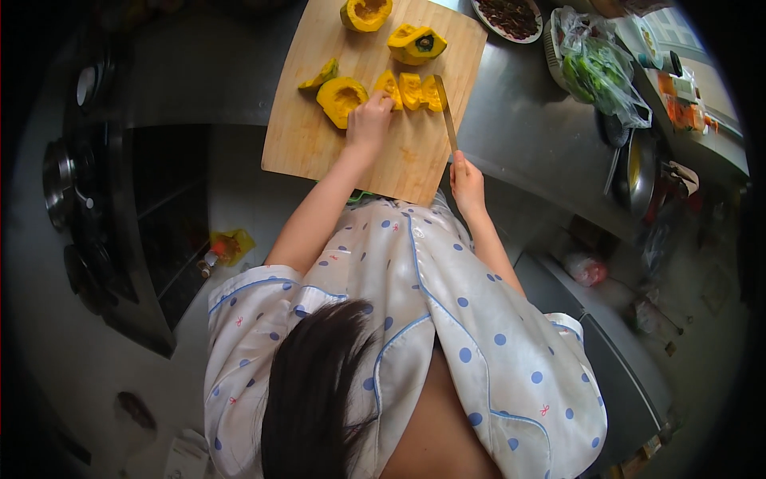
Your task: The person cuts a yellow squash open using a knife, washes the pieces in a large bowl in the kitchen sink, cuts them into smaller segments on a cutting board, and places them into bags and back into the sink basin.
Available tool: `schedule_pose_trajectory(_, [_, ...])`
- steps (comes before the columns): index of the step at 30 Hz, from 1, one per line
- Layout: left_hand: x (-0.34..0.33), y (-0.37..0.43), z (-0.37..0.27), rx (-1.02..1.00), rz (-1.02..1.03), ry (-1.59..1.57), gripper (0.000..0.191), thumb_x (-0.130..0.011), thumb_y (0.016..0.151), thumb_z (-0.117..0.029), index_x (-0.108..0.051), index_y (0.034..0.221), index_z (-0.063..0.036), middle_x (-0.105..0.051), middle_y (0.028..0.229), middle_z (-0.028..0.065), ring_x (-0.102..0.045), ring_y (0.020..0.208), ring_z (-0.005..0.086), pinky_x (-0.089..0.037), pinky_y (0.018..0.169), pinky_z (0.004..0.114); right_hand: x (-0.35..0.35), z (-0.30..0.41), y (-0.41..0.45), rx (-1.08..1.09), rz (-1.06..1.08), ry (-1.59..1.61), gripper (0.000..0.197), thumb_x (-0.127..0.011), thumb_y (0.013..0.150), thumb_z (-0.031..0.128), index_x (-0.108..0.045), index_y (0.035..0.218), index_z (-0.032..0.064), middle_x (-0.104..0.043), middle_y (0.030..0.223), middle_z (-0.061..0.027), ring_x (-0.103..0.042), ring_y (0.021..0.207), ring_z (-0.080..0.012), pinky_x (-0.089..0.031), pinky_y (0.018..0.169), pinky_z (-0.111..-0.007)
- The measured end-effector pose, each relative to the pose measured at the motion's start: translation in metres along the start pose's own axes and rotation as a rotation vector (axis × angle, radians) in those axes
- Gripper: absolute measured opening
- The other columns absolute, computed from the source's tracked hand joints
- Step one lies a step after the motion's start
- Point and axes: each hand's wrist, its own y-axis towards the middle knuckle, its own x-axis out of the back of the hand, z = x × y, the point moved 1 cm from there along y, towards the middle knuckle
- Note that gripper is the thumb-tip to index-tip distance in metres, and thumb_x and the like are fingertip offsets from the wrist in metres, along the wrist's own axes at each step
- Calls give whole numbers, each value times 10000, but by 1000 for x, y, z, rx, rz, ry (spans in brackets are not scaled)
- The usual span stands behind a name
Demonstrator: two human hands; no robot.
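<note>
My right hand (467,185) grips the handle of a kitchen knife (447,117), whose blade reaches away from me along the right side of a cut pumpkin slice (431,94). Two more slices stand to its left, a middle one (410,91) and a left one (389,85). Fingers of my left hand (368,123) rest at the lower end of the left slice; whether they pinch it is hidden. Left of that hand lies a hollowed pumpkin piece (341,99), with a thin wedge (320,75) behind it. All lie on a wooden cutting board (413,155).
Farther back on the board sit a pumpkin half (366,15) and a chunk with its stem (417,45). A plate of dark food (511,18) stands beyond on the steel counter (508,114). Bagged greens (598,75) fill a white basket (553,54) at right. The board overhangs the counter's front edge.
</note>
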Motion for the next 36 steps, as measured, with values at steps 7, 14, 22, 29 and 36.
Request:
schedule_pose_trajectory(7, [20,-11,-6,8,-91,-68,304,-677,703,-121,-625,1001,-90,-600,1044,50,-611,833,238,-494,707,326,0,-1,-3,97,-3,-225,535,-443,870,504,-539,747,-8,-472,553,-116,-418,520,-167,-364,513,-320])
schedule_pose_trajectory(14, [60,-35,46,388,-232,-61,309,-673,751,-254,-624,1018,-106,-600,963,44,-604,811,214,-470,687,300,1,10,-11,177,-88,-172,560,-432,855,540,-555,762,1,-478,566,-157,-414,516,-255,-374,516,-341])
schedule_pose_trajectory(22, [71,-12,59,413,-271,-51,374,-642,773,-326,-589,1073,-109,-587,1012,55,-570,906,241,-447,748,339,-10,23,3,203,-7,-257,564,-444,863,517,-492,694,-19,-414,536,-130,-376,510,-197,-352,507,-329])
schedule_pose_trajectory(29, [63,23,112,407,-83,24,618,-556,783,-533,-508,1208,-87,-557,1107,137,-560,985,247,-461,774,294,-16,17,7,193,37,-224,569,-442,859,527,-462,672,-10,-387,527,-111,-353,511,-198,-338,497,-332])
schedule_pose_trajectory(36, [55,47,119,854,-7,-772,587,-679,766,-300,-439,1248,-68,-538,1162,127,-561,1005,244,-476,817,340,-20,7,9,146,101,-177,581,-457,845,540,-481,675,-16,-401,526,-122,-359,509,-206,-341,500,-329])
